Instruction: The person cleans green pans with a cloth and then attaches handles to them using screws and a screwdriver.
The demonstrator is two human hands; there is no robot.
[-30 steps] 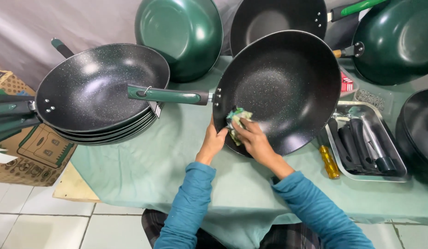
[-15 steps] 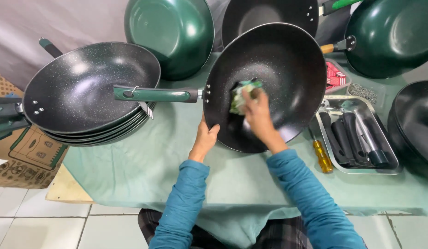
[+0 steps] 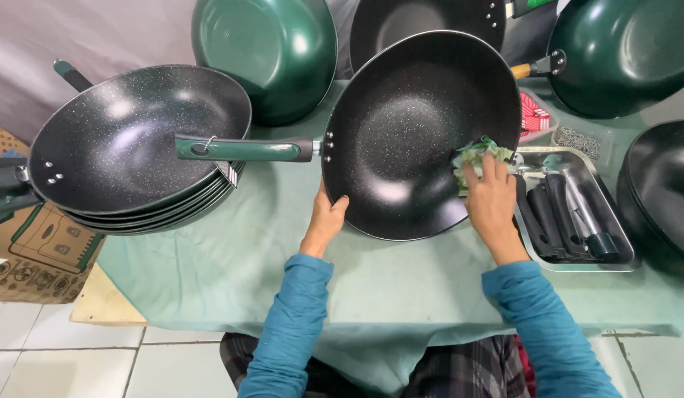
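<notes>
Woks in a nested stack (image 3: 139,144) sit well to the left of our fingers, speckled black inside, on the pale green tablecloth (image 3: 231,273). Our left hand (image 3: 326,220) grips the lower rim of the tilted black wok (image 3: 419,133), thumb over the edge and fingers clasped behind it; the wok's green handle (image 3: 242,149) juts out to the left of those fingers, over the stack. Our right hand (image 3: 491,199) presses a green cloth (image 3: 475,153) flat against the wok's inner wall near its right rim, fingers spread on the cloth, which bunches just above the fingertips. Just right of that hand lies a metal tray (image 3: 570,210) of dark handles, and green woks (image 3: 622,51) stand beyond our fingers at the back.
</notes>
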